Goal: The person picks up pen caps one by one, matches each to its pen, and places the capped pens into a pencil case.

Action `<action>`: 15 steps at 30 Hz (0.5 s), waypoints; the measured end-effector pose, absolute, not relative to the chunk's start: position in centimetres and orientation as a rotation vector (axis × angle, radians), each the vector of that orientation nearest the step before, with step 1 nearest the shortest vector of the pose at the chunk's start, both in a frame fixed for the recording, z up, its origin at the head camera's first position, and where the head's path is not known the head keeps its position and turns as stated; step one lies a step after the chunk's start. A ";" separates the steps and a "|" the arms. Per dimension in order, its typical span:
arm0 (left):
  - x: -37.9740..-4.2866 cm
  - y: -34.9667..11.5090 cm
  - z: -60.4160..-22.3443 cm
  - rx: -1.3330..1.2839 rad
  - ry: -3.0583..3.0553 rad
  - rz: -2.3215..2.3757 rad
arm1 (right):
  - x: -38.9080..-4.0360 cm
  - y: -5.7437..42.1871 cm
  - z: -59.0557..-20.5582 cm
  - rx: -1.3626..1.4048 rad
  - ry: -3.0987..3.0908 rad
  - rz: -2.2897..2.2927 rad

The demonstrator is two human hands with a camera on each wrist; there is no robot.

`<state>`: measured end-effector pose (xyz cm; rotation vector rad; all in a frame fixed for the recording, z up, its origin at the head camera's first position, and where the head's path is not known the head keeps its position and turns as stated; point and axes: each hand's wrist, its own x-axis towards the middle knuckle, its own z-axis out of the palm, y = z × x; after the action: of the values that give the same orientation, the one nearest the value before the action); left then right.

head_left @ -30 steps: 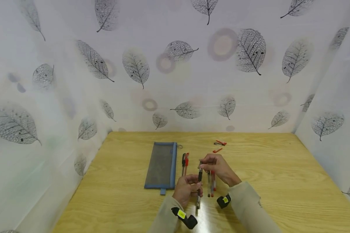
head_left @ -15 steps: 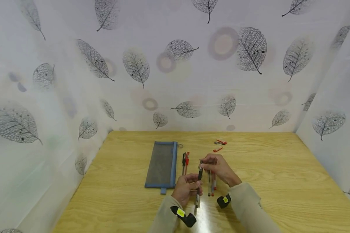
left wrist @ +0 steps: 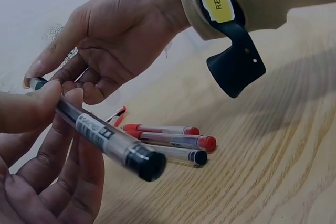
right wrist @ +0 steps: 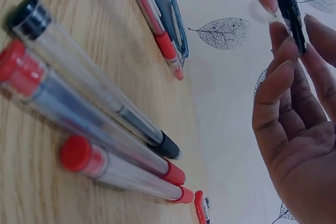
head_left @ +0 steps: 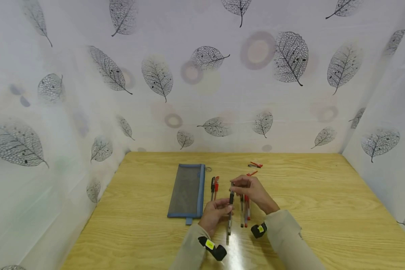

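Black pen [head_left: 230, 224] up off the bench [head_left: 341, 210], spanning the gap between both hands. Left hand [head_left: 213, 217] pinches the barrel partway along, thumb against fingers; right hand [head_left: 254, 192] pinches the far end. Near end sticks out free below the left hand, toward the person. Three loose pens [right wrist: 94, 114], one black and two red, lie side by side on the bench, just right of the held one. Left of it, beyond the left hand: a black-and-red pair [head_left: 215, 185], then a mesh pouch [head_left: 186, 191]. Small caps [head_left: 255, 165] lie past the right hand.
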<state>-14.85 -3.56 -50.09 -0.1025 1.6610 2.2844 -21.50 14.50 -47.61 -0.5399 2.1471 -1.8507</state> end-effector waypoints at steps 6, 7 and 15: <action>-15.3 -3.4 -50.1 -0.140 1.713 2.285 | -21.7 14.3 -47.8 -0.538 2.189 -1.799; -15.4 -3.4 -50.1 -0.145 1.719 2.287 | -21.7 14.3 -47.8 -0.541 2.195 -1.790; -15.6 -3.1 -50.7 -0.197 1.791 2.306 | -22.5 14.1 -47.9 -0.498 2.231 -1.745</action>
<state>-15.60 -3.08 -50.70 -0.1967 1.7914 2.3064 -22.49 14.06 -47.88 -0.4984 2.2306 -1.7450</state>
